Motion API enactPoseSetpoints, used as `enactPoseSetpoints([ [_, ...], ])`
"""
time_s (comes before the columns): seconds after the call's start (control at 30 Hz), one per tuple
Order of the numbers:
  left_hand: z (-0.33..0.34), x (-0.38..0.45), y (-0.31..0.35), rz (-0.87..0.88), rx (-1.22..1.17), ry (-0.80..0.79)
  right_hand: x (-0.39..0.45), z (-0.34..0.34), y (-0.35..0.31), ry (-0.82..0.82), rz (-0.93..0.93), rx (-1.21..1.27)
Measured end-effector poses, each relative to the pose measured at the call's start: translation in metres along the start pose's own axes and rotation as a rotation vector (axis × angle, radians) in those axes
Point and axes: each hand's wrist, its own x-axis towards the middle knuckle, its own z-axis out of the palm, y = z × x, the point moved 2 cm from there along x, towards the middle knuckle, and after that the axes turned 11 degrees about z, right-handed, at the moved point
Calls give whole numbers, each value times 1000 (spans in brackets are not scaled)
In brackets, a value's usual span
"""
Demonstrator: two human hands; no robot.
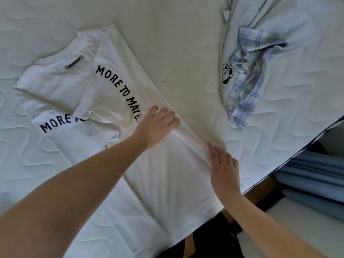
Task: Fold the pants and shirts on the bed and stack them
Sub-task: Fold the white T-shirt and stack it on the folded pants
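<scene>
Because the white cotton T-shirt with black lettering (115, 101) lies lengthwise from the quilted white bed's (176, 43) near edge toward its far left, its folded right edge runs under both palms: my left hand (156, 125) and right hand (223, 170) press flat, fingers straight, grasping nothing.

White quilted mattress (55, 161) (wavy stitching), blue curtain folds (316, 175) beside bed, soft daylight

A: What is seen on the bed (176, 53)?
B: A white T-shirt (111, 101) is laid flat. Its folded edge is pressed by the left hand (157, 125) and the right hand (224, 169), fingers straight.
A: And farther off?
B: A checked shirt (247, 79) is left crumpled on a pale garment (279, 21).
</scene>
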Motion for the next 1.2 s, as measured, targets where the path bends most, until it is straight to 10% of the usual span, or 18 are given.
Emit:
enactPoseSetpoints([
  [0.37,-5,-35,-1,-500,-190,173,-70,6,52,77,227,188],
  [0.63,2,-19,65,-1574,-1778,297,-105,24,63,204,15,154],
  [0.87,-5,-11,95,-1616,-1995,276,-114,28,53,186,-101,201],
  [1.0,-4,-27,112,-1738,-1863,405,-109,37,64,-125,84,258],
  [1.2,-19,-22,163,-1491,-2134,118,-92,40,71,-233,302,571],
])
